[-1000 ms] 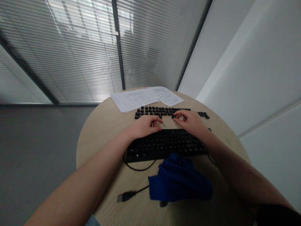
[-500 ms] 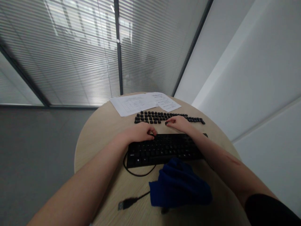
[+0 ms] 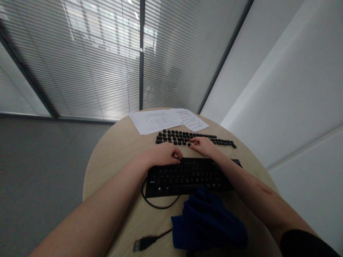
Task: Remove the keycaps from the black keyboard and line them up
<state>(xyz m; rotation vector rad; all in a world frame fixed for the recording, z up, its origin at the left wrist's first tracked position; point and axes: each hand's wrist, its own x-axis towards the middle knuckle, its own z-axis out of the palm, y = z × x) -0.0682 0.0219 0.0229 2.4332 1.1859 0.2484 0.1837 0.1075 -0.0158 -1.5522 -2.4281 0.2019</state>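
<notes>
The black keyboard (image 3: 187, 176) lies across the round table, its cable looping out at the left. At its upper left edge, my left hand (image 3: 167, 154) is curled with thumb and fingertips nearly together; whatever they hold is too small to make out. Beyond the keyboard, loose black keycaps (image 3: 175, 138) lie in rows. My right hand (image 3: 203, 146) is over the near side of these rows, thumb and index finger apart, beside a single keycap (image 3: 189, 145) on the table.
A crumpled blue cloth (image 3: 209, 225) lies in front of the keyboard, with a USB plug (image 3: 144, 243) to its left. Printed papers (image 3: 158, 119) lie at the far side of the table (image 3: 107, 157). Blinds and a white wall stand beyond.
My right thumb and index finger have parted from the keycap, which now lies at the end of the near row. The view has shifted slightly, so the table things appear lower.
</notes>
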